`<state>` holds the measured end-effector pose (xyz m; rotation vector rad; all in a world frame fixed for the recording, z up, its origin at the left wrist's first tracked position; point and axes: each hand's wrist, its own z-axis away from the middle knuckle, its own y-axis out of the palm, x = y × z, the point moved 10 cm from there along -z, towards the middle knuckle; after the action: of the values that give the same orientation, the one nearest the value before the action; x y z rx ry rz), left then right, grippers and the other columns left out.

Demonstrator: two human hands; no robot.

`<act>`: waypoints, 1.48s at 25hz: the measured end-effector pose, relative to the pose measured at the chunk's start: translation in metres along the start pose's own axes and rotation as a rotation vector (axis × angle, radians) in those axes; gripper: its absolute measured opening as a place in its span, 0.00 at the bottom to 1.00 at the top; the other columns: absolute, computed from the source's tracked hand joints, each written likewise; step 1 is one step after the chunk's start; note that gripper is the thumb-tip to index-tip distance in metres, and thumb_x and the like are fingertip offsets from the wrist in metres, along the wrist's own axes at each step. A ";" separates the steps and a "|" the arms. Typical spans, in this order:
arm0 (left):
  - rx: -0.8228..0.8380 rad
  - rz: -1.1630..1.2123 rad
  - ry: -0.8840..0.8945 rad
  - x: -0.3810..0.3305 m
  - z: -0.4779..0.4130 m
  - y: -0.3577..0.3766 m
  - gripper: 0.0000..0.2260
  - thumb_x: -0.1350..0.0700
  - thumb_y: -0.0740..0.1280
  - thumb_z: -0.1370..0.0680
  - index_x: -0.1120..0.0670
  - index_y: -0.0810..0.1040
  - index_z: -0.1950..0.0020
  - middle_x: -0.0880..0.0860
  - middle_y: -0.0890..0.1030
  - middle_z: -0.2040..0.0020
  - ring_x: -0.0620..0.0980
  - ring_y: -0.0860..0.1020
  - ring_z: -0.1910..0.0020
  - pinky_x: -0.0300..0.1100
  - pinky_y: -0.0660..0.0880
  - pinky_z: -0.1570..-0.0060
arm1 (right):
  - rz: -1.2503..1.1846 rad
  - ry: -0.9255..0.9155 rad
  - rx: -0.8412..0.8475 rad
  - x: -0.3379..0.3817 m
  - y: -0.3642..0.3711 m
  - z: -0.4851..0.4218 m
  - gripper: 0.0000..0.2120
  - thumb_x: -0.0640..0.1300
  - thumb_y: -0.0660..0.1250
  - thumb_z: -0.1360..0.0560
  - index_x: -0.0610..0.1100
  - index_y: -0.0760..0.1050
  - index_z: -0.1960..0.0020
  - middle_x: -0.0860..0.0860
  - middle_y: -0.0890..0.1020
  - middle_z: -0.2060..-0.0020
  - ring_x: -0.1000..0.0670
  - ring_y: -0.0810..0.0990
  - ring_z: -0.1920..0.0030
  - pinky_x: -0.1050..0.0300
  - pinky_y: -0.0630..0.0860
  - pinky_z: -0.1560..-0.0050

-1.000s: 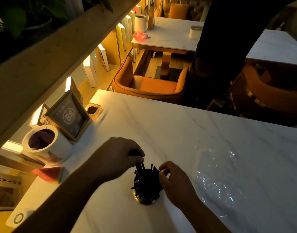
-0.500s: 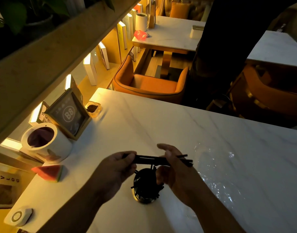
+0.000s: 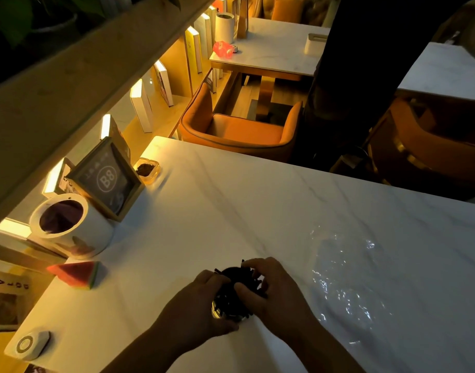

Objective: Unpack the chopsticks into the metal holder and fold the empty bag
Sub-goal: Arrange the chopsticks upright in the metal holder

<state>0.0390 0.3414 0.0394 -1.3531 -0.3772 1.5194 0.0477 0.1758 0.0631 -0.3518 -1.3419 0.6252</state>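
Observation:
A bundle of black chopsticks [image 3: 235,281] stands upright in the round metal holder [image 3: 217,312] near the front edge of the white marble table [image 3: 231,205]. My left hand [image 3: 201,305] wraps the holder's left side. My right hand [image 3: 268,286] curls over the chopstick tops from the right, fingers touching them. The clear empty plastic bag [image 3: 346,278] lies flat and crumpled on the table to the right of my hands.
At the left edge stand a white cylindrical bin [image 3: 69,224], a framed "B8" sign [image 3: 107,179], a small dish [image 3: 147,169], a watermelon-slice ornament [image 3: 76,273] and a white call button [image 3: 29,344]. An orange chair [image 3: 239,127] faces the far side.
Half a second ago both hands held a few chopsticks level above the holder; those chopsticks now stand in the holder, and both hands have closed in around it.

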 end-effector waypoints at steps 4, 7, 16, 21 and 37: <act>-0.042 -0.068 0.010 -0.010 -0.006 0.008 0.35 0.31 0.73 0.33 0.39 0.68 0.29 0.40 0.71 0.33 0.45 0.76 0.41 0.40 0.76 0.46 | -0.095 0.104 -0.095 -0.031 -0.003 0.005 0.14 0.64 0.67 0.26 0.64 0.74 0.41 0.59 0.77 0.49 0.58 0.82 0.52 0.56 0.82 0.51; -0.080 -0.075 0.042 -0.021 -0.011 0.008 0.29 0.33 0.71 0.29 0.40 0.70 0.31 0.41 0.75 0.35 0.46 0.77 0.41 0.41 0.76 0.46 | -0.109 0.059 -0.060 -0.028 0.013 0.008 0.09 0.60 0.66 0.24 0.61 0.74 0.46 0.58 0.80 0.51 0.58 0.82 0.54 0.55 0.82 0.53; -0.090 -0.078 0.069 -0.022 -0.012 0.009 0.20 0.35 0.67 0.27 0.40 0.74 0.38 0.41 0.78 0.42 0.45 0.78 0.46 0.41 0.77 0.49 | 0.011 -0.137 -0.331 -0.002 -0.018 0.021 0.09 0.61 0.57 0.17 0.59 0.73 0.47 0.60 0.78 0.53 0.55 0.79 0.52 0.64 0.74 0.53; -0.060 -0.086 0.093 -0.030 -0.015 0.013 0.17 0.36 0.66 0.28 0.40 0.72 0.42 0.41 0.76 0.46 0.45 0.76 0.51 0.38 0.73 0.56 | 0.289 -0.006 -0.045 -0.024 0.029 0.007 0.26 0.59 0.49 0.15 0.54 0.58 0.18 0.53 0.64 0.20 0.50 0.61 0.21 0.49 0.62 0.22; 0.025 -0.071 0.119 -0.032 -0.018 0.003 0.19 0.39 0.63 0.27 0.39 0.74 0.38 0.41 0.77 0.43 0.44 0.76 0.48 0.40 0.75 0.51 | -0.173 0.090 -0.054 -0.036 0.025 0.002 0.02 0.56 0.65 0.28 0.60 0.76 0.57 0.61 0.83 0.60 0.60 0.82 0.62 0.70 0.74 0.65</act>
<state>0.0481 0.3074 0.0488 -1.3890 -0.3272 1.3740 0.0372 0.1736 0.0206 -0.2998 -1.2890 0.4253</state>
